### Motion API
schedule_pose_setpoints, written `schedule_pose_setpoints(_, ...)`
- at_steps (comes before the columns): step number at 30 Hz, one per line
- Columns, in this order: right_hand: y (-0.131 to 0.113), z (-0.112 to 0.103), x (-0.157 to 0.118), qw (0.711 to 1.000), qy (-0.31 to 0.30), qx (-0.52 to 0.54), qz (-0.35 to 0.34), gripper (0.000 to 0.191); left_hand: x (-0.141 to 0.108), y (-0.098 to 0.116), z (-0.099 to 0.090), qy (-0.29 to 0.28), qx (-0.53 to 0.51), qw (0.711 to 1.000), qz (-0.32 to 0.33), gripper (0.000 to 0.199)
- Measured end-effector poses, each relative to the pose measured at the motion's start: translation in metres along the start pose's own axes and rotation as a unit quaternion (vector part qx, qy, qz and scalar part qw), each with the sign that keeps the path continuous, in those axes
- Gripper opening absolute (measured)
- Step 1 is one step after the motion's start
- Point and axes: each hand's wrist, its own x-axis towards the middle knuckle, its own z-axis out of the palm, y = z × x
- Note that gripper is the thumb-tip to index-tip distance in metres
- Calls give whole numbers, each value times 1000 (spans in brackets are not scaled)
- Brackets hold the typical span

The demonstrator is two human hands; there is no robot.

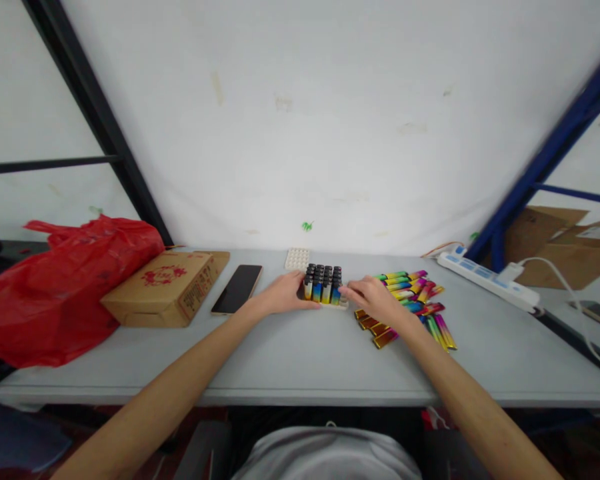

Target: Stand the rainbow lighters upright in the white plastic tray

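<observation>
Near the middle of the table stands a small white tray (336, 306) with several rows of upright lighters (322, 283), black-topped with metallic yellow and blue bodies. My left hand (286, 293) grips the tray's left end, thumb along its front edge and fingers behind. At the right end, my right hand (373, 298) has its fingers drawn together against the outermost lighter; its fingertips partly hide the contact. Loose shiny lighters (415, 290) in green, purple, red and gold lie in a pile around and beneath my right hand.
Behind the tray by the wall lies another white tray (297, 259) with holes. To the left are a dark phone (237, 289), a cardboard box (165, 287) and a red plastic bag (75, 287). A white power strip (487, 279) with a plugged cable runs along the right.
</observation>
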Motion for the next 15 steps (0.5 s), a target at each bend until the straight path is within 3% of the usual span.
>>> schedule_pose_setpoints(4, 26, -16, -5, 994, 44, -85, 47, 55, 1, -1, -1, -10, -2, 1000, 14, 69)
schedule_pose_setpoints(8, 67, -31, -11, 978, 75, -153, 122, 44, 1, -2, -3, -13, 2, 1000, 8, 67)
schedule_pose_setpoints(11, 100, -45, -21, 940, 132, -224, 220, 36, 2, -3, -5, -25, 4, 1000, 7, 62)
schedule_pose_setpoints(15, 133, -61, -42, 863, 166, -290, 378, 49, 2, -4, -7, -28, 6, 999, 15, 61)
